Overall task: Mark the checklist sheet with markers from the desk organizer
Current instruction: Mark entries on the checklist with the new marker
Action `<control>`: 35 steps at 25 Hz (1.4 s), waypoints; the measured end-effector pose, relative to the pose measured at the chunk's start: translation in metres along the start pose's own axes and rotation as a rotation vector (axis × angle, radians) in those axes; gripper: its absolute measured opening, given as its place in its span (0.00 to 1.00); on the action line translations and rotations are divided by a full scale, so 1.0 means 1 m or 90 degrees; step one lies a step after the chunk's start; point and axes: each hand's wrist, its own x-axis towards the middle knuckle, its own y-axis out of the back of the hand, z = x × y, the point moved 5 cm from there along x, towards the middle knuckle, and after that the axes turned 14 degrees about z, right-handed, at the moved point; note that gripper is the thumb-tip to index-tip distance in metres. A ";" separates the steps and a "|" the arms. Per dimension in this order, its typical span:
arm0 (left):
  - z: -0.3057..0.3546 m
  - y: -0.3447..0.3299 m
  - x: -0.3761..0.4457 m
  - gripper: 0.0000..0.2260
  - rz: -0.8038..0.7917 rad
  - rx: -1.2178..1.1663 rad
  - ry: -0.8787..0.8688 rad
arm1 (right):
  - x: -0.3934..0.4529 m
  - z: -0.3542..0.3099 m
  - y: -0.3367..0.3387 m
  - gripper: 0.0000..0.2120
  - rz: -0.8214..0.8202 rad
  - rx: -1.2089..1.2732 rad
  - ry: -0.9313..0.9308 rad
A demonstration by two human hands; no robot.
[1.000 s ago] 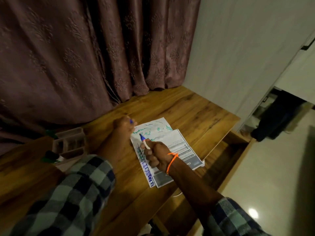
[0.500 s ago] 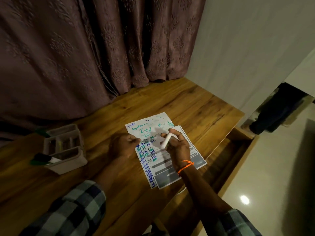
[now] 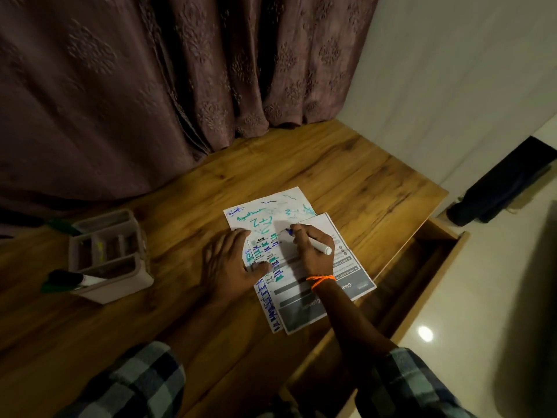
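Desk organizer (image 3: 110, 257) sits far left on my worktop (image 3: 346, 176), then my left hand (image 3: 230, 262) spread flat pinning the checklist sheet (image 3: 328, 292), my right hand (image 3: 313, 247) gripping a blue marker (image 3: 310, 241), tip down on the page.

This looks like a room in a home. A long, patterned curtain (image 3: 150, 86) hangs behind a wooden desk (image 3: 331, 176). The floor (image 3: 482, 297) is shiny tile, and the wall (image 3: 452, 70) is plain white.
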 end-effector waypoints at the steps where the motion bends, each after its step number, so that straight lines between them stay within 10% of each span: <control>1: -0.003 -0.003 0.003 0.39 0.001 0.005 -0.011 | 0.002 -0.002 -0.001 0.09 -0.010 -0.011 0.020; 35: -0.010 -0.009 0.014 0.32 0.060 0.023 -0.017 | 0.008 0.010 -0.008 0.04 0.012 -0.110 0.085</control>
